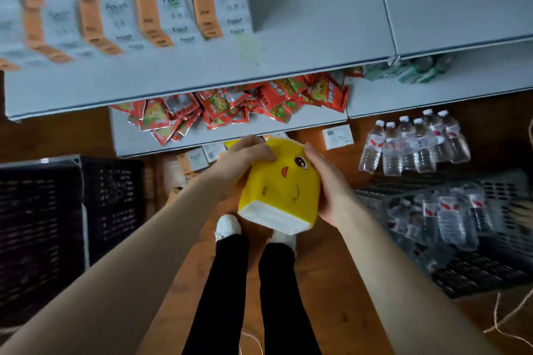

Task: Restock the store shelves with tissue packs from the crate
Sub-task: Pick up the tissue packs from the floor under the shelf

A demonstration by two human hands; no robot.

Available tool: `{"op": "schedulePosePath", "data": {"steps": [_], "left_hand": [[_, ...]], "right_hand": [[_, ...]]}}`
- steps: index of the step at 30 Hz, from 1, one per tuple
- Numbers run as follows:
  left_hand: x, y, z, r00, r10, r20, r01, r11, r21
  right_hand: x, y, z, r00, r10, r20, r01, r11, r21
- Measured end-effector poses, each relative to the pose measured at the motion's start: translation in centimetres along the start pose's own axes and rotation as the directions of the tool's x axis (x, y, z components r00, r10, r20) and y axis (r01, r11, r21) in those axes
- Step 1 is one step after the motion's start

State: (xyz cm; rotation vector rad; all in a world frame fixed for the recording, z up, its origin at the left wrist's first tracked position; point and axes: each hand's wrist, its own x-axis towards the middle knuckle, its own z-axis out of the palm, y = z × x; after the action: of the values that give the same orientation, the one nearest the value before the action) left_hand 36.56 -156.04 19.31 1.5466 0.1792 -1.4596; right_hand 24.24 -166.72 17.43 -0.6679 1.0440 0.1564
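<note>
A yellow tissue pack (284,187) with a cartoon face and a white end is held in front of me above my feet. My left hand (240,160) grips its left upper corner with curled fingers. My right hand (328,184) cups its right side, thumb along the top edge. On the white upper shelf (302,46) stand rows of white and orange "Facial" tissue packs (173,0), with bare shelf to their right. A black crate (66,216) sits at the left on the floor.
A lower shelf (383,98) holds red snack packets (236,106) and green cans (409,70). Water bottles (415,144) stand on the wooden floor at right, beside a grey basket (473,228) with more bottles. A few tissue packs (193,160) lie on the floor under the shelf.
</note>
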Motion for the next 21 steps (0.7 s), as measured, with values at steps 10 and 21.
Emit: {"op": "schedulePosePath", "data": {"steps": [10, 21], "left_hand": [[-12.4, 6.9, -1.2, 0.949, 0.268, -0.168, -0.267, 0.963, 0.024], [-26.2, 13.1, -6.6, 0.762, 0.532, -0.37, -0.576, 0.817, -0.012]], "right_hand": [[-8.7, -7.9, 8.2, 0.973, -0.209, 0.094, 0.227, 0.93, -0.287], [-17.7, -13.5, 23.0, 0.871, -0.331, 0.364, 0.478, 0.743, -0.468]]}}
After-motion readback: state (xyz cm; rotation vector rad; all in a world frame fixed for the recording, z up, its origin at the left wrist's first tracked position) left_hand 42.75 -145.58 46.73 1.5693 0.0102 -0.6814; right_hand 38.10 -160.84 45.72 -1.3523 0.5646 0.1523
